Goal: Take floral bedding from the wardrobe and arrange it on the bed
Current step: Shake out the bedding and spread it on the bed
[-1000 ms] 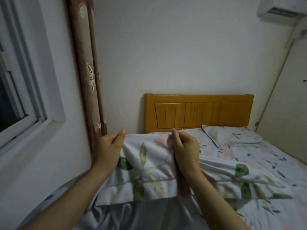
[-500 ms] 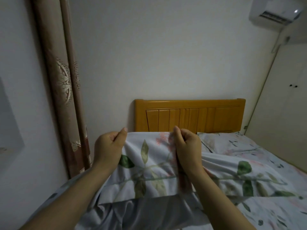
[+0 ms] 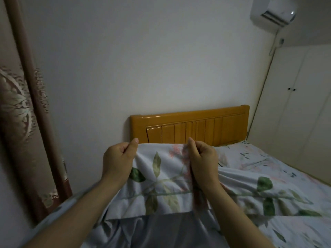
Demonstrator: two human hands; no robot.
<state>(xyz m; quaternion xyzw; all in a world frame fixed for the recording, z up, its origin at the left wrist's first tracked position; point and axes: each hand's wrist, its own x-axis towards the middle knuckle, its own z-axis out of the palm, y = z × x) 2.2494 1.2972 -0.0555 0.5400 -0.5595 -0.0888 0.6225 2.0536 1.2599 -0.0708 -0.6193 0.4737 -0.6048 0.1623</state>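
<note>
I hold up the edge of a pale blue floral quilt cover [image 3: 161,178] with green leaves and pink flowers, raised in front of the wooden headboard [image 3: 193,127]. My left hand [image 3: 119,161] pinches its top edge at the left, my right hand [image 3: 202,161] pinches it about a forearm's length to the right. The rest of the cover drapes down over the bed [image 3: 279,230] and toward me. A matching floral pillow [image 3: 240,154] lies by the headboard at the right.
A brown patterned curtain [image 3: 23,122] hangs along the left wall. A white wardrobe [image 3: 300,108] with two small black knobs stands at the right, beside the bed. An air conditioner [image 3: 274,12] is mounted high at the right.
The view has swung to the right: the window has left the frame and more of the wardrobe shows. Both hands keep the same grip on the cover's edge.
</note>
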